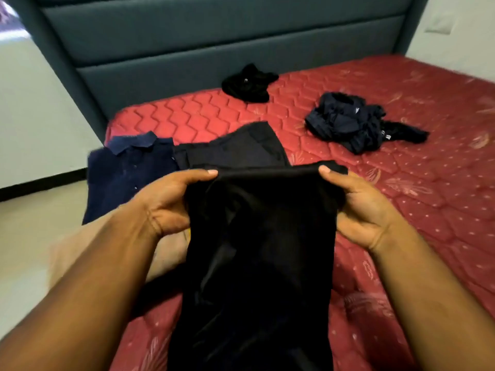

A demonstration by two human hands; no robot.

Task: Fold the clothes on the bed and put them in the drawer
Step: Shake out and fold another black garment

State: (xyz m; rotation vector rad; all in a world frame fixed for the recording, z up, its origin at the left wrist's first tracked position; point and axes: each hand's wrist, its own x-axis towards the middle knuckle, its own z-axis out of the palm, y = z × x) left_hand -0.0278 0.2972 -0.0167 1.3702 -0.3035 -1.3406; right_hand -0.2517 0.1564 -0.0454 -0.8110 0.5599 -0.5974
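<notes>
Both hands' fingers (328, 171) pinch the black garment (257, 250), its lower end cut off.

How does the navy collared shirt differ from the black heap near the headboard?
The navy collared shirt lies flat with collar and buttons showing; the black heap is crumpled and shapeless. The shirt sits at the mattress's near corner, the heap by the headboard. Neither is held.
</notes>
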